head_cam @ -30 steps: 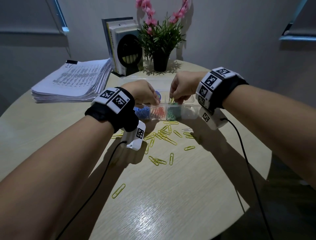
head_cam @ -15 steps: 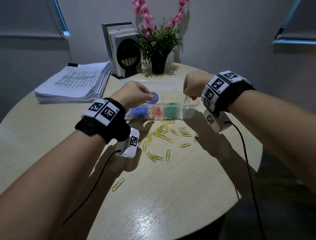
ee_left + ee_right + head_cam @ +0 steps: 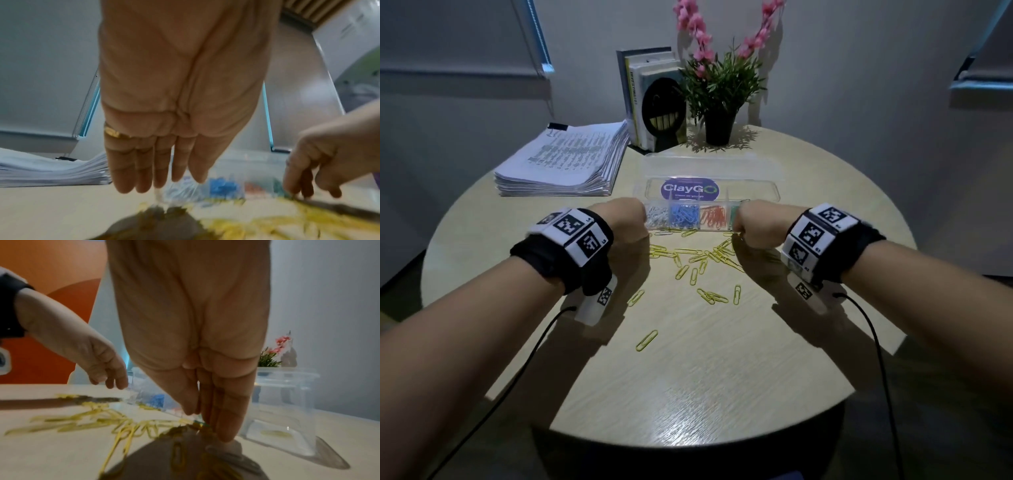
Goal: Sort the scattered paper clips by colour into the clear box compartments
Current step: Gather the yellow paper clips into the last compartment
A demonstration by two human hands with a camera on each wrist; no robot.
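The clear box (image 3: 698, 229) lies open at mid-table, with white, blue (image 3: 685, 216), orange (image 3: 712, 217) and green clips in separate compartments. Its right end compartment (image 3: 283, 418) holds a yellow clip (image 3: 275, 433). Several yellow clips (image 3: 695, 260) are scattered on the table in front of the box. My left hand (image 3: 633, 226) hangs at the box's front left corner, fingers (image 3: 160, 183) straight and empty. My right hand (image 3: 743, 229) is at the front right and hides that end. Its straight fingers (image 3: 224, 434) reach down onto the yellow clips, thumb alongside; no clip shows between them.
The box lid (image 3: 753, 192), with a purple sticker, lies flat behind the box. A thick paper stack (image 3: 565, 164) sits at back left; books (image 3: 650, 99) and a potted plant (image 3: 719, 102) stand at the back. One stray yellow clip (image 3: 647, 341) lies nearer me.
Both hands have come down from above the box to the table in front of it. The right hand, which held a clip over the box, now reaches into the yellow pile.
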